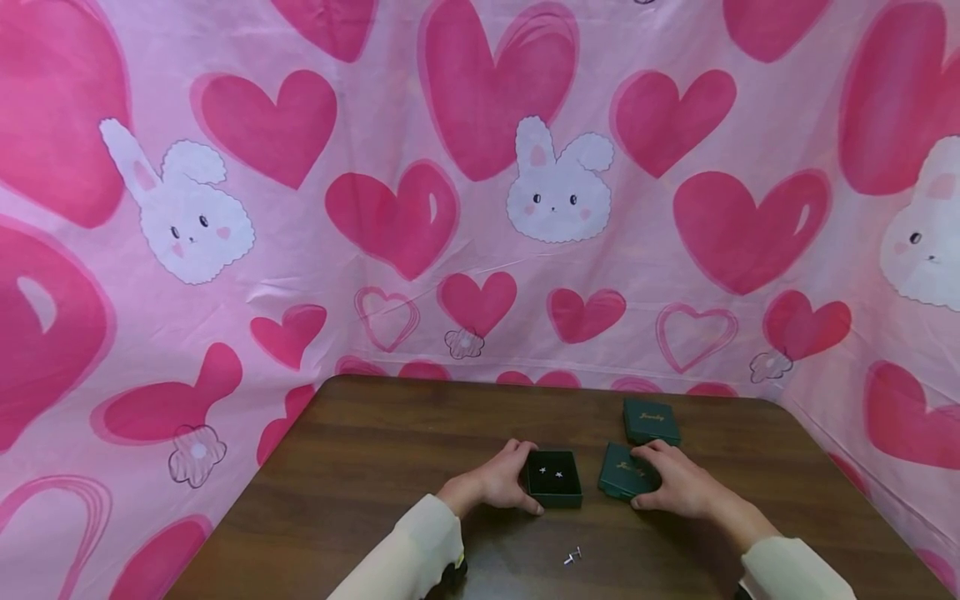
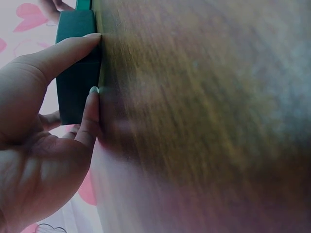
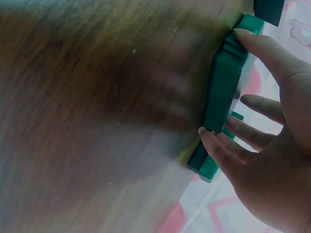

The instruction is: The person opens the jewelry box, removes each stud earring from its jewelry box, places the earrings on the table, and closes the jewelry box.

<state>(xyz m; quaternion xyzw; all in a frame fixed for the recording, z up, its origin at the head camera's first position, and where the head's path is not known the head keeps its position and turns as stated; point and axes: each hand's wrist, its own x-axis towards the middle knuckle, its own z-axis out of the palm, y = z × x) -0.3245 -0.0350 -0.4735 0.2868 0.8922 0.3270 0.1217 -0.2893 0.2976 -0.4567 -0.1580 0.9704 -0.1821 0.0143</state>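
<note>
My left hand (image 1: 501, 481) grips the left side of an open jewelry box (image 1: 557, 502), its thumb at the near corner and fingers at the far one. Two small star-shaped earrings (image 1: 558, 475) sit in its black insert. In the left wrist view, thumb and fingers span the dark green wall of that box (image 2: 75, 90). On the right, my right hand (image 1: 678, 485) holds a green jewelry box (image 1: 617, 473) with gold lettering on top. The right wrist view has the thumb at one end of this green box (image 3: 224, 82) and fingertips lower along its side.
Behind the right hand stands another green jewelry box (image 1: 651, 419) with gold lettering. Small silver pieces (image 1: 573, 556) lie on the brown wooden table (image 1: 420, 417) in front of the open box. A pink cloth (image 1: 480, 217) with hearts and rabbits hangs around the table.
</note>
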